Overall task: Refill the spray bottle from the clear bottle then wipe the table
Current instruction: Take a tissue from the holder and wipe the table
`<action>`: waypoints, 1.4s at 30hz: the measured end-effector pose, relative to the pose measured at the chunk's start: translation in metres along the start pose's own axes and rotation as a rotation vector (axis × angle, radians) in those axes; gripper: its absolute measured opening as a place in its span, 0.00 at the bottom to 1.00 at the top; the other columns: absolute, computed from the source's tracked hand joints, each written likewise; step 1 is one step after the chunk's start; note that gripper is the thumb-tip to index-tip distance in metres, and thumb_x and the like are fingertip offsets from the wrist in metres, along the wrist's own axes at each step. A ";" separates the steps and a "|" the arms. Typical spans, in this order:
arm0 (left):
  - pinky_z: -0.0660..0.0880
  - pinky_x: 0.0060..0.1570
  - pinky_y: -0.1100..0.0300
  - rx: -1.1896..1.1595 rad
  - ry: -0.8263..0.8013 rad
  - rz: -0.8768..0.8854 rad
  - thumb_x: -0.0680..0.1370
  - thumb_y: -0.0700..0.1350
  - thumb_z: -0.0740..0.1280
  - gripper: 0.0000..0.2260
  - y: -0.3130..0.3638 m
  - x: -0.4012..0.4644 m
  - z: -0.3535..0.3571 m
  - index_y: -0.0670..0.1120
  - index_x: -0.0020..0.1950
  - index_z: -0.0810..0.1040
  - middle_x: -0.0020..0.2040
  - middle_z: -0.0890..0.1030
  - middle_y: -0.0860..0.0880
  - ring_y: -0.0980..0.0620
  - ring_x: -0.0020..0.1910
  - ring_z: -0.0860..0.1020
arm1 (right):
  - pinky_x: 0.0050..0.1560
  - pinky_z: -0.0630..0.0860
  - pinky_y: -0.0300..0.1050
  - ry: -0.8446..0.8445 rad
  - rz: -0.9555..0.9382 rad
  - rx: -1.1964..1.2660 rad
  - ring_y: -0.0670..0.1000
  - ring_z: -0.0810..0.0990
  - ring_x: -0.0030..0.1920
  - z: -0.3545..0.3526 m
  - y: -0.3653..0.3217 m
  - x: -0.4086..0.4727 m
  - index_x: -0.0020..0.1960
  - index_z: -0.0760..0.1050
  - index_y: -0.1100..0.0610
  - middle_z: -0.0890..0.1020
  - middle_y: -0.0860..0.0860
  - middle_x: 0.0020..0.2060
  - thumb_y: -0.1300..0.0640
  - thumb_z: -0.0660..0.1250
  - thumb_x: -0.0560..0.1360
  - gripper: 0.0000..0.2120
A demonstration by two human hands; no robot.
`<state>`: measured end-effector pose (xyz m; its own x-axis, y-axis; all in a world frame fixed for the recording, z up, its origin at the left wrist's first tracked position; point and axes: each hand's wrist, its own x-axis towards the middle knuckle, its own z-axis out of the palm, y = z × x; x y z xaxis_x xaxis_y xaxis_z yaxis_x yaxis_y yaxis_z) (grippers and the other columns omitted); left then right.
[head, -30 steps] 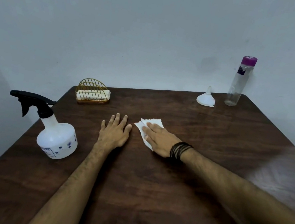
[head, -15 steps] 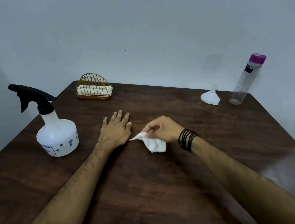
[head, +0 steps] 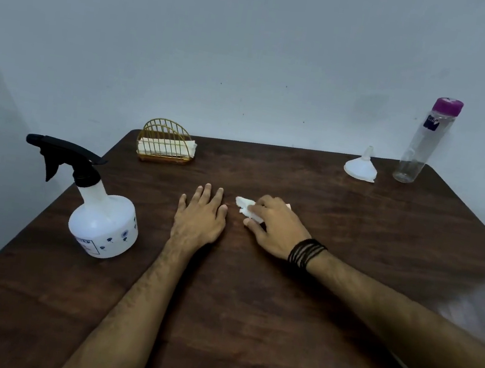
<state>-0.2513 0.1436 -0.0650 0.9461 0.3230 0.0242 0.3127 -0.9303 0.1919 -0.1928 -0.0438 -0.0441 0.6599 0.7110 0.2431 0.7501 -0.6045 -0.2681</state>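
Observation:
A white tissue (head: 245, 207) lies bunched on the dark wooden table (head: 277, 329), and my right hand (head: 275, 229) presses down on it with the fingers curled over it. My left hand (head: 201, 215) rests flat on the table just left of the tissue, fingers apart, holding nothing. The white spray bottle (head: 103, 223) with a black trigger head stands upright near the table's left edge. The clear bottle (head: 419, 149) with a purple cap stands upright at the far right corner.
A white funnel (head: 361, 167) sits mouth down beside the clear bottle. A gold wire holder (head: 164, 144) with folded tissues stands at the back left. A pale wall runs right behind the table's far edge.
My right hand lifted and bunched the tissue half a second ago, and now presses it down on the table again, slightly farther away. My left hand has stayed put.

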 end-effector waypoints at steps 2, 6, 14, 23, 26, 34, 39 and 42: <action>0.44 0.77 0.43 -0.004 -0.008 -0.001 0.85 0.56 0.46 0.25 0.000 0.001 0.000 0.52 0.82 0.50 0.83 0.49 0.48 0.49 0.81 0.47 | 0.54 0.70 0.41 -0.020 -0.042 0.055 0.49 0.76 0.56 -0.002 -0.006 -0.010 0.62 0.81 0.53 0.79 0.49 0.56 0.48 0.64 0.79 0.15; 0.44 0.77 0.43 -0.005 -0.004 0.004 0.85 0.55 0.46 0.25 0.000 0.000 -0.001 0.52 0.82 0.50 0.83 0.49 0.47 0.49 0.81 0.47 | 0.59 0.76 0.47 -0.020 -0.005 0.079 0.51 0.79 0.58 -0.005 -0.005 0.008 0.59 0.82 0.55 0.81 0.50 0.57 0.51 0.68 0.77 0.14; 0.46 0.78 0.43 0.005 0.000 0.011 0.85 0.55 0.46 0.25 -0.001 -0.001 -0.001 0.53 0.82 0.51 0.83 0.50 0.48 0.49 0.81 0.48 | 0.64 0.72 0.50 -0.065 -0.013 0.039 0.56 0.72 0.66 0.012 -0.004 0.047 0.69 0.76 0.53 0.75 0.54 0.64 0.54 0.60 0.81 0.17; 0.44 0.78 0.43 -0.002 -0.018 -0.010 0.85 0.55 0.45 0.25 0.002 -0.001 -0.001 0.52 0.82 0.49 0.83 0.48 0.48 0.49 0.81 0.47 | 0.58 0.77 0.49 -0.008 -0.130 0.113 0.48 0.80 0.57 -0.011 0.006 -0.047 0.57 0.83 0.52 0.82 0.47 0.54 0.56 0.65 0.78 0.11; 0.44 0.78 0.43 -0.001 -0.024 -0.015 0.85 0.56 0.45 0.25 0.003 -0.002 -0.002 0.52 0.82 0.49 0.83 0.48 0.48 0.49 0.81 0.47 | 0.59 0.78 0.45 0.026 -0.099 0.123 0.47 0.81 0.57 -0.015 0.025 -0.037 0.58 0.83 0.49 0.84 0.46 0.53 0.58 0.66 0.77 0.13; 0.45 0.78 0.43 0.001 -0.027 -0.012 0.85 0.57 0.45 0.26 0.002 -0.004 -0.003 0.53 0.82 0.50 0.83 0.49 0.48 0.50 0.81 0.47 | 0.62 0.75 0.56 -0.060 0.236 -0.110 0.56 0.73 0.66 -0.031 0.086 0.009 0.67 0.77 0.53 0.76 0.53 0.64 0.57 0.58 0.81 0.17; 0.45 0.78 0.43 0.010 -0.017 -0.011 0.85 0.56 0.45 0.26 0.002 -0.003 -0.002 0.52 0.82 0.50 0.83 0.49 0.47 0.49 0.81 0.47 | 0.58 0.76 0.53 0.000 0.324 -0.165 0.58 0.76 0.60 -0.038 0.089 -0.040 0.65 0.78 0.57 0.78 0.55 0.57 0.60 0.58 0.79 0.17; 0.45 0.78 0.42 0.020 -0.010 -0.012 0.85 0.55 0.45 0.26 0.003 -0.002 0.001 0.51 0.82 0.50 0.82 0.49 0.47 0.48 0.81 0.47 | 0.60 0.75 0.48 0.031 0.209 -0.113 0.55 0.77 0.59 -0.036 0.065 -0.082 0.68 0.76 0.54 0.80 0.52 0.57 0.62 0.58 0.78 0.21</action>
<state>-0.2518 0.1398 -0.0653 0.9429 0.3327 0.0121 0.3258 -0.9295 0.1727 -0.1967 -0.1546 -0.0475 0.8008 0.5561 0.2225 0.5964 -0.7747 -0.2102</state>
